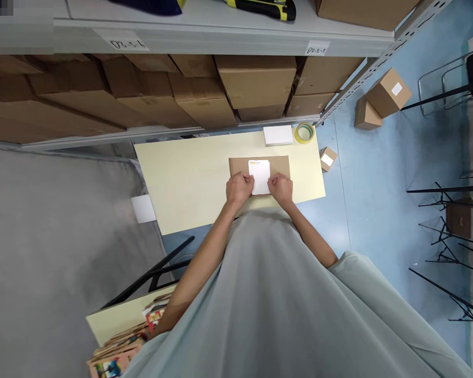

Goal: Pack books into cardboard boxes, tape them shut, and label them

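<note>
A white label (pixel 259 176) lies over a flat brown cardboard box (pixel 279 164) on the pale yellow table (pixel 185 178). My left hand (pixel 239 188) pinches the label's lower left edge, its fingers curled in. On the opposite side, my right hand (pixel 280 188) is closed at the label's right edge, thumb and fingers pressed together. Both hands rest over the near part of the box. I cannot tell whether the label is stuck down.
Behind the box sit a white stack of labels or paper (pixel 278 135) and a roll of yellow tape (pixel 304 133). A shelf (pixel 220 39) with cardboard boxes (pixel 256 81) stands beyond. Small parcels (pixel 388 93) lie on the blue floor to the right; magazines (pixel 116 357) are at lower left.
</note>
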`<state>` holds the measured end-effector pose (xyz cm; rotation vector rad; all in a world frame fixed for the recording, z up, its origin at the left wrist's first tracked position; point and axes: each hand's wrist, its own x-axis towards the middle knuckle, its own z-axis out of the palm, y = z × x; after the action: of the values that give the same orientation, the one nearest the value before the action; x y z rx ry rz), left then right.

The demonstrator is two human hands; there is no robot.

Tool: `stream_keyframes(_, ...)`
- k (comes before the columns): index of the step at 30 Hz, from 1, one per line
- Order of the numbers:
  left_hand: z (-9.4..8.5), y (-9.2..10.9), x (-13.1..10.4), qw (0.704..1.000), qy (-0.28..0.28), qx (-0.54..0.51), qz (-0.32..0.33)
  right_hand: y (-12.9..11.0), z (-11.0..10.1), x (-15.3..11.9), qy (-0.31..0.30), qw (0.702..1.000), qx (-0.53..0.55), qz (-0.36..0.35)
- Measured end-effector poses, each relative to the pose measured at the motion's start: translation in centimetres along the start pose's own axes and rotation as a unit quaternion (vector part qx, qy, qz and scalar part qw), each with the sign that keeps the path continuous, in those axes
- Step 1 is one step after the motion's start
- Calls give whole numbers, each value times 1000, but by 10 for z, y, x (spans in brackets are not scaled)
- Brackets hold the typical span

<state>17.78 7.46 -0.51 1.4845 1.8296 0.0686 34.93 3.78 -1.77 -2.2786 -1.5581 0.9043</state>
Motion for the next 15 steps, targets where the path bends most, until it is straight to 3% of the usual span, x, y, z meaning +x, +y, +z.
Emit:
stream_keyframes(9,-2,-4,-1,1000,-12,5,24,0,0,-1,0,1000,-4,-4)
stream_keyframes(15,0,-17,-5,997,-23,-40,60,7,-3,-5,-14,999,6,-32)
